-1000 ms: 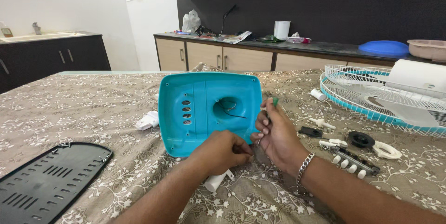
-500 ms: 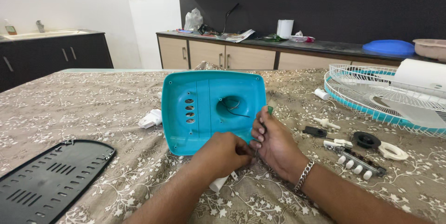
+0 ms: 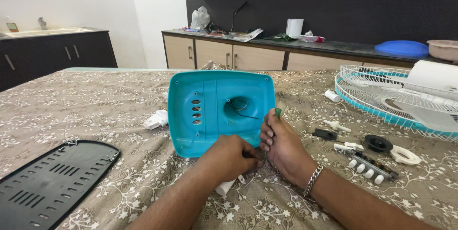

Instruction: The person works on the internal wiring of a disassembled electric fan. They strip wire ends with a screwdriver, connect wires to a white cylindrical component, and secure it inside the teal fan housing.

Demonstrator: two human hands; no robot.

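Where the turquoise plastic base shell (image 3: 220, 111) stands tilted on the patterned tablecloth (image 3: 95, 111), the left hand (image 3: 229, 156) pinches its 6 o'clock rim and the right hand (image 3: 281, 146) curls shut around a green-handled screwdriver (image 3: 277, 112) at 4 o'clock. The shell is judged light, stiff and slippery; hold it by the rim.

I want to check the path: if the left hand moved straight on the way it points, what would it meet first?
Probably the right hand, which it nearly touches at the lower edge of the turquoise fan base; depth is unclear.
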